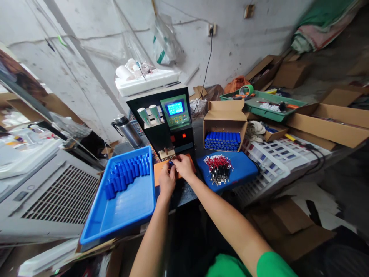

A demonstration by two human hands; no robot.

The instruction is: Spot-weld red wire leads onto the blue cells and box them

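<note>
Both hands work close together under the electrodes (pixel 167 154) of a black spot welder (pixel 152 142) with a lit blue display. My left hand (pixel 166 180) is closed around a blue battery cell (pixel 170 163), of which only a sliver shows between the fingers. My right hand (pixel 183 166) is closed too, its fingertips at the cell's end just below the electrodes; whatever it pinches is too small to make out. An orange block (pixel 158 173) lies beneath the hands. To the right, a pile of red and black wire leads (pixel 219 168) rests on a blue pad (pixel 245 169).
At left, a blue tray (pixel 127 206) holds rows of blue cells (pixel 127 173). An open cardboard box (pixel 225 109) of similar cells stands behind the pad. A steel jug (pixel 128 130) is left of the welder. Farther right are a green tray (pixel 276 102) and a white crate (pixel 265 163).
</note>
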